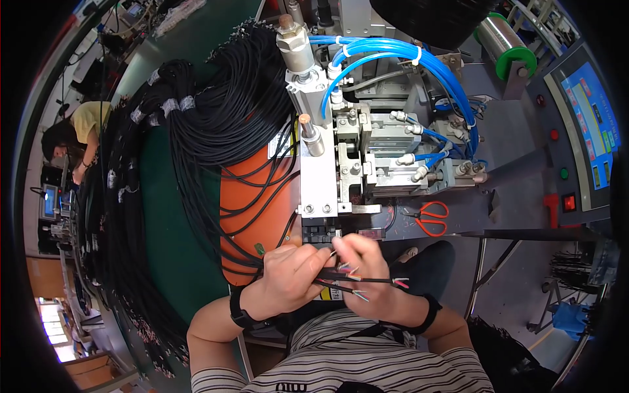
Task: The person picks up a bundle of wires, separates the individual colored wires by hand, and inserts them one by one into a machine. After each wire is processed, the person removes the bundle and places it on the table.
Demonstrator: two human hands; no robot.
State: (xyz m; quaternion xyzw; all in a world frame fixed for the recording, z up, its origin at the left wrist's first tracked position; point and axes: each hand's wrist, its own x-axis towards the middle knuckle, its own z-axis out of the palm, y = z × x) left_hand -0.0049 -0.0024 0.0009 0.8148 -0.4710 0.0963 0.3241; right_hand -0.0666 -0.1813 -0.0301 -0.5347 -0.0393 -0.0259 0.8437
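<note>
My left hand (291,275) is closed around several black cables (244,252) that run in from the left. Their stripped ends (357,278), with red, white, orange and teal inner wires, stick out to the right below my fingers. Close beside it, my right hand (367,265) has thumb and forefinger pinched at one cable end; the tip between them is too small to make out clearly. Both hands are just in front of a small black fixture (319,232) at the foot of the machine (319,177).
A large bundle of black cables (223,98) lies on the orange sheet (255,190) and green table (177,223). Red-handled scissors (432,219) lie right of the fixture. Blue air hoses (406,52), a wire spool (501,42) and a control screen (590,124) stand beyond. Another person (82,131) works far left.
</note>
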